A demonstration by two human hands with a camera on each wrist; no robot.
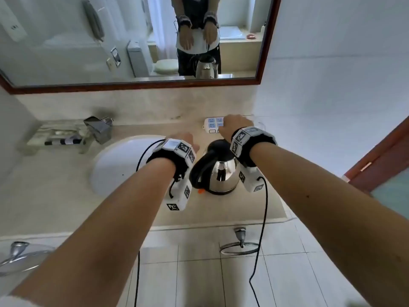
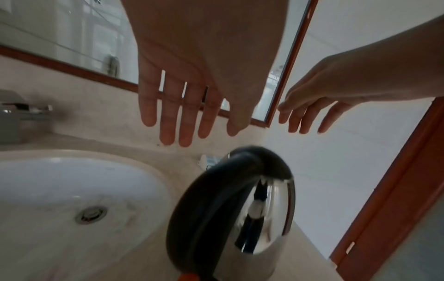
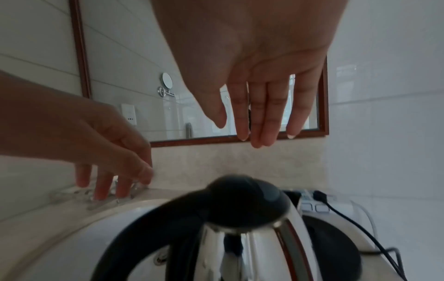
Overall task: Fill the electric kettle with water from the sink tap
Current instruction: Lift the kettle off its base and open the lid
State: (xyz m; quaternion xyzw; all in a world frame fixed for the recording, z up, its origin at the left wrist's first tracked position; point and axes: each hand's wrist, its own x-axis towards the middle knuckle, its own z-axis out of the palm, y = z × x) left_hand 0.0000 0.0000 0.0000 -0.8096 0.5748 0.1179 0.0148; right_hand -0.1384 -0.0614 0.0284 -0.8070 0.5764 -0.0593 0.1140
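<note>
I have the steel electric kettle (image 1: 221,171) standing on the counter (image 1: 55,196) just right of the sink (image 1: 119,162), lid closed and its black handle (image 1: 197,171) facing me; the tap (image 1: 99,129) sits at about ten o'clock from it. My left hand (image 1: 188,141) hangs above it at its eleven o'clock, fingers straight and holding nothing. My right hand (image 1: 235,126) hovers at its one o'clock over the power strip (image 1: 213,125), likewise spread and empty.
</note>
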